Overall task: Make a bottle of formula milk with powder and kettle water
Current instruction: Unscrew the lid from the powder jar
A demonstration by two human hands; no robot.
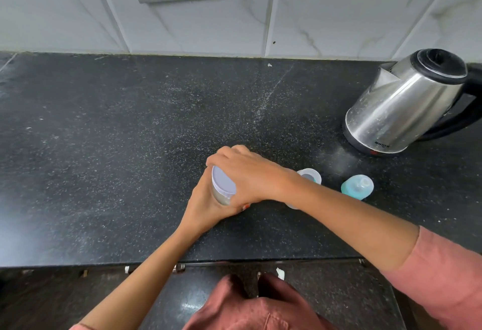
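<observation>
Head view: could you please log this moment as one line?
jar: in left hand | lid: on, gripped by right hand | bottle: open | teat: on counter | kettle: right, untouched

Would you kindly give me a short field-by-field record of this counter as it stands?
surface: black speckled stone counter
left hand: grips the body of the small clear jar
right hand: curled over the jar's pale round lid
bottle: clear plastic baby bottle, partly hidden behind the right wrist
teat: teal ring with clear teat, standing apart on the counter
kettle: shiny steel kettle with black lid, far right
</observation>
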